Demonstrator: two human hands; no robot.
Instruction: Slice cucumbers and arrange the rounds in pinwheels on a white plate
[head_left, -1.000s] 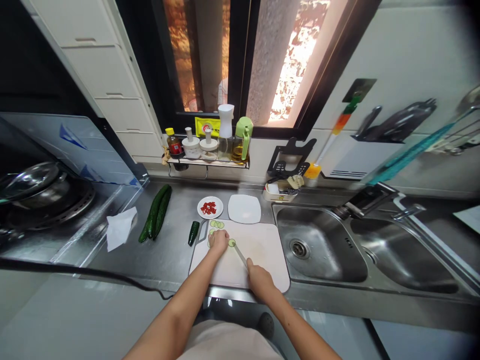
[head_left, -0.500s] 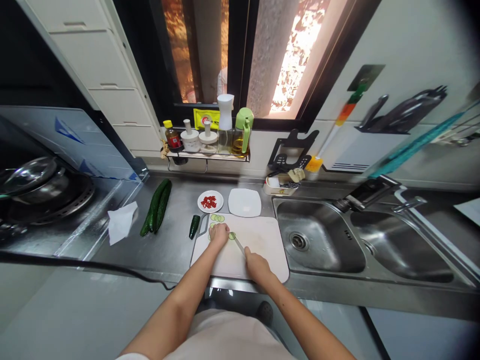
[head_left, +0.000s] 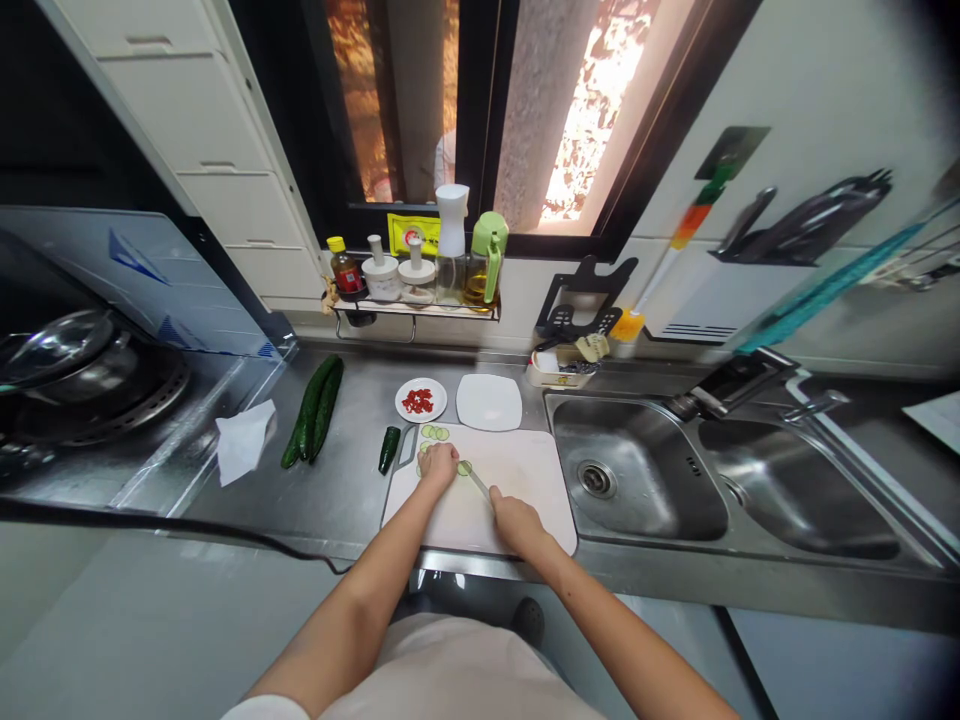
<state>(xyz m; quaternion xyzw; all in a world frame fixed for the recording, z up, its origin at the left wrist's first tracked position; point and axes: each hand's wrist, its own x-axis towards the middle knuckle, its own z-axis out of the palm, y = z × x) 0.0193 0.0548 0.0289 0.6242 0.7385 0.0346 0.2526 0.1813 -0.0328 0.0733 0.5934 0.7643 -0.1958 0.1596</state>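
On the white cutting board (head_left: 525, 460), my right hand (head_left: 519, 520) grips a knife (head_left: 481, 484) by its handle, the blade pointing up and left. A round cucumber slice (head_left: 464, 468) lies at the blade's tip, beside the fingers of my left hand (head_left: 439, 463). Those fingers are curled together over the board's left part, and what is under them is hidden. More pale green cucumber slices (head_left: 435, 432) lie just above my left hand, and a few peek out at its left side. A short cucumber piece (head_left: 388, 450) rests on the counter left of the board.
Whole cucumbers (head_left: 313, 410) and a white paper (head_left: 244, 442) lie to the left. Behind the board stand a plate of chopped red pieces (head_left: 421, 400) and a white square plate (head_left: 489, 402). A double sink (head_left: 637, 470) is on the right; a seasoning rack (head_left: 420, 310) hangs behind.
Almost nothing differs. Both hands, the knife and the slice at its tip keep their places; the view has shifted very slightly.
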